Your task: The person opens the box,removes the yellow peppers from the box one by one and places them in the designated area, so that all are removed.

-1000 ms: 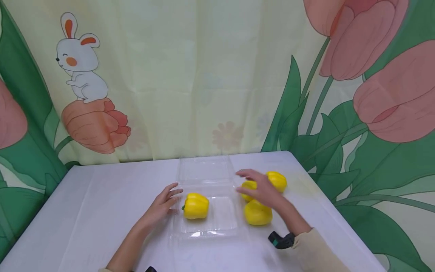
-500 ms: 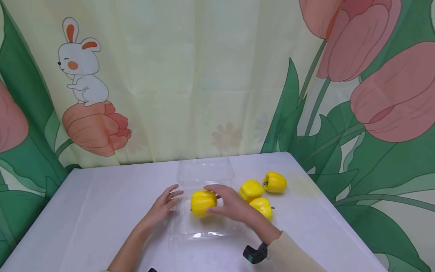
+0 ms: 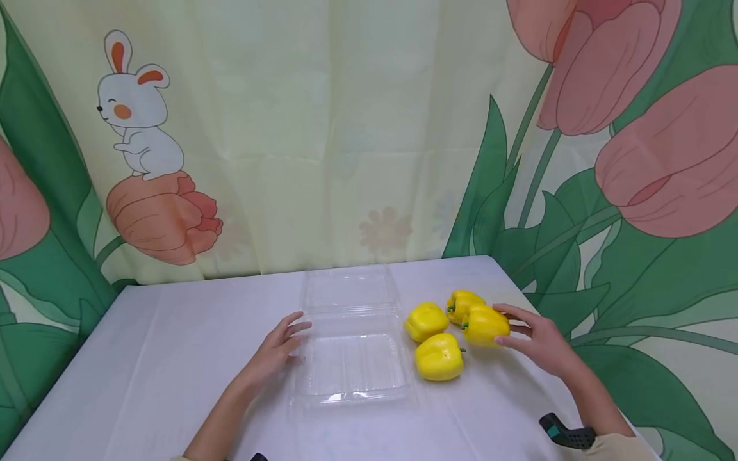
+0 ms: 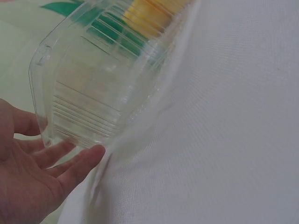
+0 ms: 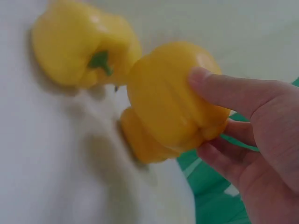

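Observation:
My right hand [image 3: 536,339] holds a yellow bell pepper [image 3: 485,326] at the right of the table, thumb on one side and fingers on the other. In the right wrist view the held bell pepper [image 5: 173,93] is raised over the cloth, a shadow below it. Beside it are three more yellow bell peppers, one nearest the front [image 3: 439,357], one at the left [image 3: 425,322], one behind [image 3: 461,303]. With fingers loosely spread, my left hand [image 3: 278,346] touches the left side of a clear plastic clamshell box [image 3: 352,365]. Its ribbed wall [image 4: 84,112] shows close to the fingertips.
The box's lid [image 3: 348,288] lies folded open toward the back. A white cloth covers the table [image 3: 190,358]. Behind stands a curtain [image 3: 277,160] printed with a rabbit and tulips. Dark wrist mounts [image 3: 567,435] are strapped on both arms.
The right hand took the pepper from inside the box, lifted it, and carried it rightward to the other peppers. Those peppers have shifted a little. The left hand has stayed at the box.

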The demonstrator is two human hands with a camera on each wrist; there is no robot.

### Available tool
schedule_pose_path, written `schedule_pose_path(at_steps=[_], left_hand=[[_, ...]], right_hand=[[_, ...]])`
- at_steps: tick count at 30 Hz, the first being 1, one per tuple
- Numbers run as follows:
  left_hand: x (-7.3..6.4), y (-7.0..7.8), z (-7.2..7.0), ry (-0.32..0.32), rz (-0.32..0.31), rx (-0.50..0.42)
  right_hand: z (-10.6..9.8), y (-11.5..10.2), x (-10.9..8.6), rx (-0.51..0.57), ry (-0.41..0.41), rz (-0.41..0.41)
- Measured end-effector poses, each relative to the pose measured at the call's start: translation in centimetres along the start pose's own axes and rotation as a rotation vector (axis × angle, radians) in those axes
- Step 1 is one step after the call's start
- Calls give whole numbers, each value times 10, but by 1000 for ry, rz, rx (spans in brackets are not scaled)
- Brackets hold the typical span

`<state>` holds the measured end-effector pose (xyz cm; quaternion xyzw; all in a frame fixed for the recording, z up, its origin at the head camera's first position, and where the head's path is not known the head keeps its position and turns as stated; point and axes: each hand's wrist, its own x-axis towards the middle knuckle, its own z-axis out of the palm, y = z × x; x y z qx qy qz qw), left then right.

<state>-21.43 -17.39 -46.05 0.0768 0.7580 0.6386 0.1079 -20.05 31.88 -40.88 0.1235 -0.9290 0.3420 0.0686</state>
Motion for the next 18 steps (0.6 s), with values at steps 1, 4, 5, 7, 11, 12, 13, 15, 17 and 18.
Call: schedule_pose_path(at_steps=[1, 4, 5, 7, 11, 12, 13, 15, 17, 18], left_hand=[[-1, 0, -1, -3, 1, 1], [-3, 0, -2, -5, -4, 2], [-3, 0, -2, -5, -5, 2], [-4, 0, -2, -6, -11, 2], [-5, 1, 0, 11, -17, -1], [-6, 1, 0, 15, -17, 0], [-6, 2, -1, 17, -12, 7], [-7, 4, -4, 31, -6, 31], [-7, 6, -9, 61, 7, 127], [-8, 8, -12, 86, 20, 192]], right_hand=[[2, 9, -3, 0, -22, 20], [12, 28, -8, 28, -85, 60], [15, 32, -9, 35, -96, 68], [20, 38, -10, 45, -107, 70], [21, 36, -9, 28, -111, 43], [20, 33, -8, 14, -104, 36], [20, 30, -7, 0, -95, 33], [19, 21, -5, -27, -64, 41], [19, 10, -2, -57, -25, 50], [20, 3, 0, -69, -6, 51]])
